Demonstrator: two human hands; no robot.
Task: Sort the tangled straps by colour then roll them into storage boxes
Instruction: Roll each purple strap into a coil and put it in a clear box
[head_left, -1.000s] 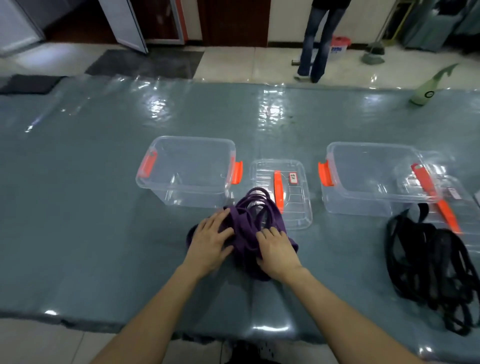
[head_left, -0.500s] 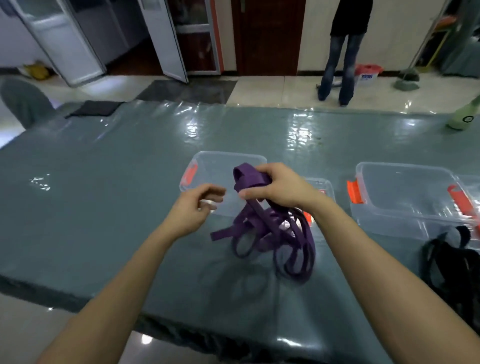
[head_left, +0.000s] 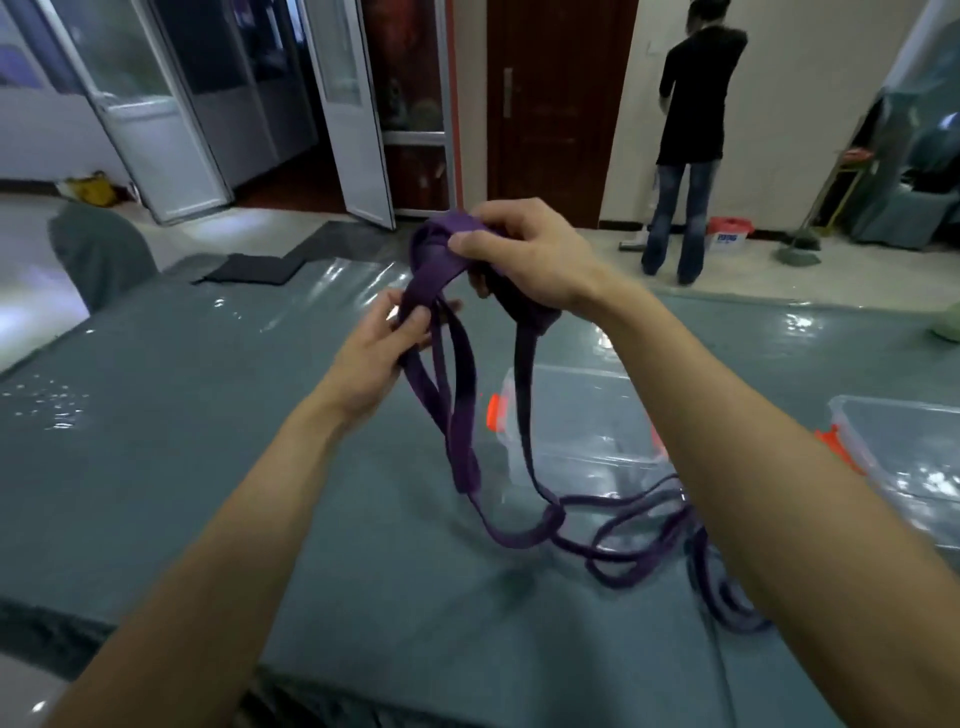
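Observation:
A purple strap (head_left: 462, 415) hangs in loops from both my hands, raised above the table. My right hand (head_left: 524, 254) grips a folded bunch of it at the top. Lower and to the left, my left hand (head_left: 384, 348) pinches one length of the same strap. The strap's tail lies in loose coils on the table (head_left: 156, 415) at the right, partly behind my right forearm. A clear storage box with orange latches (head_left: 582, 421) stands behind the hanging loops. The corner of a second clear box (head_left: 904, 457) shows at the right edge.
The table is covered with glossy grey-green plastic sheeting. A grey chair back (head_left: 98, 249) stands at its far left corner. A person in dark clothes (head_left: 685, 140) stands on the floor beyond, back turned, near a red bucket (head_left: 730, 234).
Both hands lifted the purple strap from a pile on the table up into the air. The bundle has opened into long hanging loops. The view tilted up; the black straps left the frame.

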